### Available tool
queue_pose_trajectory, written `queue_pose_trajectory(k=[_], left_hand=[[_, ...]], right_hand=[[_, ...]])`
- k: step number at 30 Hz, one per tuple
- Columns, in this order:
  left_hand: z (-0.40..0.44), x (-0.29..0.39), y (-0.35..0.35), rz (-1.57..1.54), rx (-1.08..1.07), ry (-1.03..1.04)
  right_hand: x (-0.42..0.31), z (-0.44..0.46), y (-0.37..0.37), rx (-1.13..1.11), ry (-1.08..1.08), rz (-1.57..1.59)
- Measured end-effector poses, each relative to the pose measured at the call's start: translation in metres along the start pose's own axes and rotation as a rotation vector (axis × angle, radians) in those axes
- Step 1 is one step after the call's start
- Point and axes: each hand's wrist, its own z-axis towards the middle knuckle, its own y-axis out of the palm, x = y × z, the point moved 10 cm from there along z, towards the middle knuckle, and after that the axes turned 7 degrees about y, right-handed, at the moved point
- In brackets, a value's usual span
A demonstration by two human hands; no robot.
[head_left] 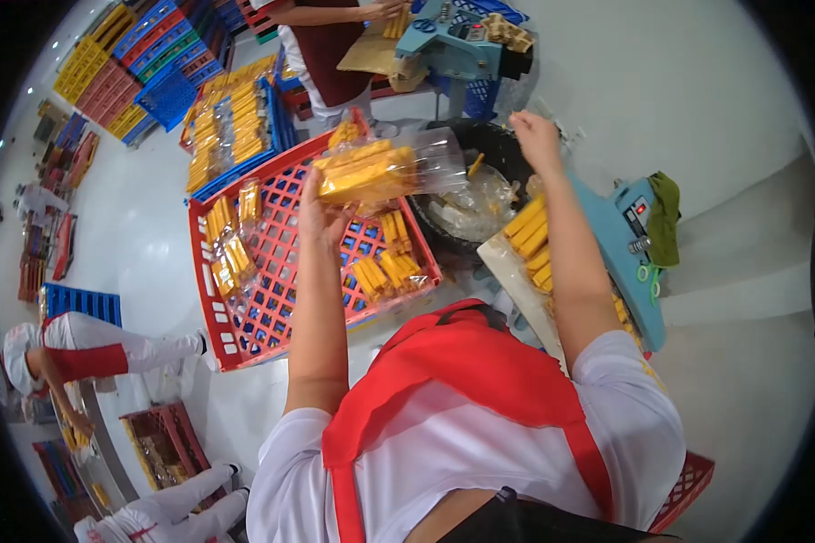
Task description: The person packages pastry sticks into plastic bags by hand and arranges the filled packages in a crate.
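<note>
My left hand (319,213) is closed round a clear plastic bag of yellow sticks (367,172), held over the red crate (210,308). The bag's loose end points right, over the black bin (435,222) with plastic scraps in it. My right hand (536,140) is raised past the bin's far right edge, fingers curled shut; whether something small is in them is hidden. Several bagged bundles of yellow sticks (231,258) lie in the crate. Loose yellow sticks (530,235) lie on a pale board (507,276) beneath my right arm.
A light-blue machine (611,217) with a red display, a green cloth (664,222) and green scissors (647,279) stands at right. Another person (326,59) works at a similar machine (453,50) ahead. Filled crates (235,127) and stacked crates (154,54) stand left; other people work lower left.
</note>
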Motion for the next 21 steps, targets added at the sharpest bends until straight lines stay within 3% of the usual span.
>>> queue_pose_trajectory(k=[1,3,7,9,11,13,14,16,17,19,21], left_hand=[[-0.001,0.001,0.003,0.030,0.000,0.022],[-0.001,0.000,0.003,0.026,-0.011,0.031],[-0.005,0.000,0.012,-0.005,-0.070,0.033],[-0.007,0.004,0.010,-0.009,-0.070,0.067],[-0.010,0.010,0.010,-0.014,-0.063,0.089],[-0.014,0.015,0.010,-0.018,-0.051,0.102],[-0.016,0.018,0.017,-0.011,-0.124,0.109],[-0.020,0.019,0.035,-0.055,-0.312,0.121],[-0.019,0.017,0.034,-0.056,-0.313,0.119],[-0.021,0.017,0.041,-0.063,-0.397,0.137],[-0.029,0.019,0.045,-0.053,-0.433,0.133]], right_hand=[[0.014,0.001,0.004,-0.126,0.245,0.001],[0.002,0.000,-0.011,0.022,0.157,0.019],[-0.018,-0.001,-0.018,0.065,0.039,-0.097],[-0.022,-0.014,-0.013,-0.069,0.108,-0.012],[-0.039,-0.045,0.006,-0.339,0.230,0.548],[-0.079,-0.080,0.019,-0.616,0.144,0.594],[-0.087,-0.088,0.024,-0.623,0.150,0.593],[-0.138,-0.103,0.014,-0.483,-0.267,0.465],[-0.148,-0.108,0.016,-0.482,-0.266,0.463],[-0.146,-0.120,0.037,-0.693,0.014,0.598],[-0.148,-0.128,0.040,-0.690,-0.053,0.511]])
